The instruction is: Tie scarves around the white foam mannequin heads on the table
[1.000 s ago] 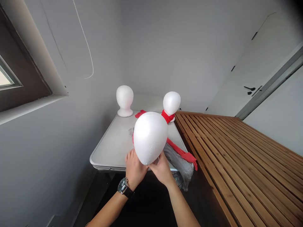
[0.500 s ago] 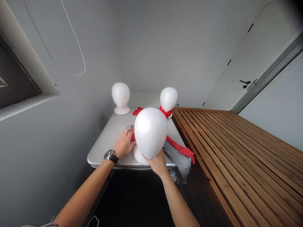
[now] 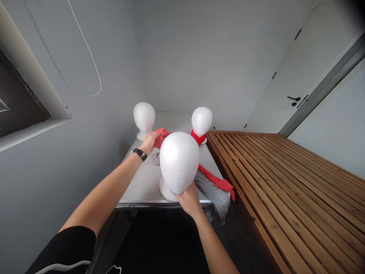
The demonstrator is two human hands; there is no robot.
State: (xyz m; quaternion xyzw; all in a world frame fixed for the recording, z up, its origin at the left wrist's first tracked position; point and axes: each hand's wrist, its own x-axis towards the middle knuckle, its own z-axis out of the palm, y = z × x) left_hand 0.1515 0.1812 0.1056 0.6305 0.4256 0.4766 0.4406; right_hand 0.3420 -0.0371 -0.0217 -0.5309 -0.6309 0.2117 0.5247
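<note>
A white foam mannequin head (image 3: 179,161) stands near the front edge of a small white table (image 3: 144,179). My right hand (image 3: 188,199) grips its neck from below. My left hand (image 3: 149,142), with a wristwatch, reaches far across the table and holds one end of a red scarf (image 3: 162,136). That scarf is wrapped round the neck of a second foam head (image 3: 201,121) at the back right, and its other end trails to the table's front right corner (image 3: 221,183). A third foam head (image 3: 144,118) stands bare at the back left.
A grey cloth (image 3: 213,192) hangs over the table's front right corner, and a small grey piece (image 3: 155,158) lies mid-table. A slatted wooden platform (image 3: 285,179) adjoins the table on the right. Grey walls close in left and behind; a door (image 3: 296,101) is at the far right.
My left hand left the near foam head's neck, moved past the middle of the table and took hold of the red scarf end at the back. My right hand stayed on the neck.
</note>
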